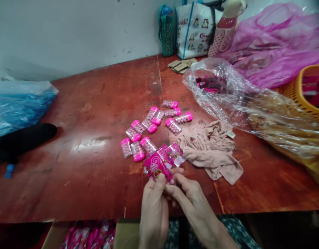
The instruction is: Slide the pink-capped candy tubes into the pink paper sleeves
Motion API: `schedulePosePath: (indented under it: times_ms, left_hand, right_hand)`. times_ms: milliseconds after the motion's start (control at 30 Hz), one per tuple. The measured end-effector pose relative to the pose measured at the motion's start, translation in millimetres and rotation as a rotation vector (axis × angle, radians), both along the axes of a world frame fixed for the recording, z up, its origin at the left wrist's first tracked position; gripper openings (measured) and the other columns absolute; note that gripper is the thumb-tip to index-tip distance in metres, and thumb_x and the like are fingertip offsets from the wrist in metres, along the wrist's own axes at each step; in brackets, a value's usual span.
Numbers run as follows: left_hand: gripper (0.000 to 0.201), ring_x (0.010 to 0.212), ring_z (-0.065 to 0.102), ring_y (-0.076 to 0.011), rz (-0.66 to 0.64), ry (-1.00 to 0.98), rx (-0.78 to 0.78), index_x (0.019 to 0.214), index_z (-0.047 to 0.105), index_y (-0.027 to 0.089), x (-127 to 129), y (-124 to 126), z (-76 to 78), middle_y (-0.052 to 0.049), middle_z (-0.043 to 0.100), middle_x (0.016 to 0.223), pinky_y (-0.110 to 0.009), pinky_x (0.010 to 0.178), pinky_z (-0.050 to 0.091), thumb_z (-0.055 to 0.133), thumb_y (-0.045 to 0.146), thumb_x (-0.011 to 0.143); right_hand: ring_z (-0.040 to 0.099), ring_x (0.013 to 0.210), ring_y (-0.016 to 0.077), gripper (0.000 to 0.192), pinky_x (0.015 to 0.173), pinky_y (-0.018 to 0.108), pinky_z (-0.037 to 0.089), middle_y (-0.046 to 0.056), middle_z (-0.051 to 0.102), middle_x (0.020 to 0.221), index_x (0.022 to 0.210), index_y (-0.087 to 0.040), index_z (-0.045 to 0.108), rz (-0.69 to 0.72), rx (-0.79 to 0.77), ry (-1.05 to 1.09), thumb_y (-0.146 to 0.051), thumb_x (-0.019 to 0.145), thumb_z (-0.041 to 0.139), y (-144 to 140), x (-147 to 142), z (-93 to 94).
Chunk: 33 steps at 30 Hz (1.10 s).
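Near the table's front edge, my left hand [154, 207] pinches a shiny pink printed wrapper [157, 165] between thumb and fingers. My right hand [191, 195] meets it from the right, its thumb and fingers closed at the wrapper's lower corner. Whether anything is inside the wrapper is hidden. Just beyond lie more pink printed wrappers [174, 152], flat on the wood. Several small clear bottles of pink balls with bright pink caps [137, 150] are scattered behind them, lying on their sides.
A crumpled pinkish cloth [211, 148] lies right of the wrappers on the red-brown table [97, 103]. Clear plastic [216, 83] and a yellow basket [294, 90] stand farther right. At left are a bag of blue items [21, 103] and a black object [29, 138]. Below the edge sits an open box [118, 235].
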<state>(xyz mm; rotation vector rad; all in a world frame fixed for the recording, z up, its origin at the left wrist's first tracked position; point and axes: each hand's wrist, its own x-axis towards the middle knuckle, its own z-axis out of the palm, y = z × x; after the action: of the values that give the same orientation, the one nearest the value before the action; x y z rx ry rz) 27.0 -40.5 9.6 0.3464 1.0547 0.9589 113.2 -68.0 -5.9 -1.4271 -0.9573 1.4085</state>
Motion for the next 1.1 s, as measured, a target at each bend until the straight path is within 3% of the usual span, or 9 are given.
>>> schedulePosePath:
  times_ms: [133,267,500,633,767,933,1100]
  left_hand:
    - [0.027,0.049,0.049,-0.0089,-0.014,-0.047,-0.027,0.082,0.07,0.009,-5,6,-1.2,-0.004,0.062,0.064,-0.02,0.043,0.04,0.064,0.034,0.075]
    - [0.023,0.049,0.045,-0.0077,0.042,-0.02,-0.029,0.079,0.07,0.011,1,4,-6.1,-0.003,0.061,0.063,-0.018,0.039,0.035,0.069,0.033,0.07]
    - [0.021,0.053,0.045,-0.0075,-0.004,-0.019,-0.01,0.085,0.07,0.013,0,-1,-12.7,-0.008,0.067,0.082,-0.018,0.043,0.036,0.063,0.031,0.076]
    - [0.02,0.054,0.045,-0.0075,-0.026,-0.016,0.023,0.085,0.071,0.014,-2,-2,-12.3,-0.009,0.068,0.088,-0.018,0.046,0.035,0.065,0.03,0.074]
    - [0.022,0.051,0.044,-0.0077,0.036,0.047,0.056,0.079,0.073,0.014,2,-6,-12.0,-0.011,0.069,0.085,-0.019,0.045,0.033,0.072,0.031,0.066]
    - [0.016,0.049,0.042,-0.0081,0.08,0.036,0.07,0.067,0.072,0.014,3,-9,-13.1,-0.01,0.069,0.075,-0.019,0.043,0.031,0.074,0.029,0.061]
    - [0.017,0.053,0.044,-0.0099,0.071,-0.023,0.091,0.067,0.073,0.015,-2,-8,-12.0,-0.011,0.068,0.077,-0.02,0.045,0.032,0.074,0.03,0.06]
  right_hand:
    - [0.047,0.046,0.0071,0.012,0.045,0.016,0.039,-0.004,0.054,0.056,0.065,-0.015,0.059,0.011,-0.031,0.223,-0.02,0.076,0.06,16,1,4.5]
    - [0.049,0.045,0.0068,0.012,0.044,0.016,0.041,-0.004,0.055,0.055,0.064,-0.013,0.062,-0.025,-0.062,0.296,-0.02,0.073,0.061,17,1,-3.3]
    - [0.049,0.042,0.0048,0.007,0.042,0.013,0.04,-0.005,0.057,0.051,0.065,-0.014,0.068,-0.009,-0.05,0.427,-0.016,0.071,0.064,18,6,-12.8]
    - [0.05,0.043,0.0056,0.009,0.044,0.014,0.042,-0.005,0.056,0.053,0.062,-0.014,0.068,0.043,-0.004,0.446,-0.014,0.07,0.064,19,9,-15.1]
    - [0.05,0.045,0.0065,0.01,0.047,0.015,0.044,-0.005,0.056,0.053,0.065,-0.015,0.071,0.085,0.012,0.438,-0.012,0.069,0.062,18,13,-16.5]
    - [0.05,0.044,0.0077,0.012,0.046,0.017,0.044,-0.003,0.054,0.051,0.068,-0.017,0.074,0.13,0.033,0.397,-0.024,0.072,0.064,19,14,-16.1]
    - [0.05,0.043,0.0088,0.011,0.045,0.017,0.045,-0.003,0.056,0.051,0.07,-0.021,0.075,0.109,0.056,0.36,-0.028,0.07,0.067,20,10,-15.6]
